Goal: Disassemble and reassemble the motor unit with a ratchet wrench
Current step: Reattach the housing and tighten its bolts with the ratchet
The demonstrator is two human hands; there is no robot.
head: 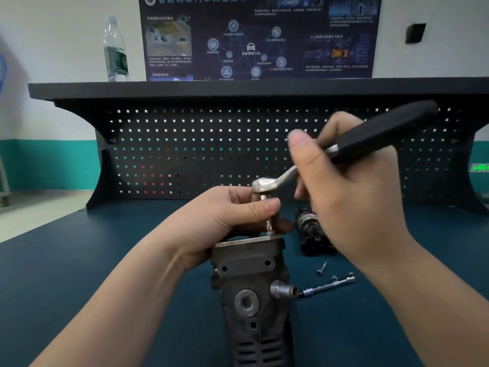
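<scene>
While the motor unit (250, 282) stood upright on the desk (105, 260) close before the person, the ratchet wrench (317, 160) sat on its top plate, the socket shaft vertical and the handle running up and to the right. The left hand (225, 221) pinched the shaft just under the wrench head with curled fingers, and the right hand (344, 181) gripped the black handle. The swing had open room in front of the pegboard (211, 149), while the loose bolt (322, 268) and extension bar (328, 286) lay low at the right, apart from the unit.
</scene>
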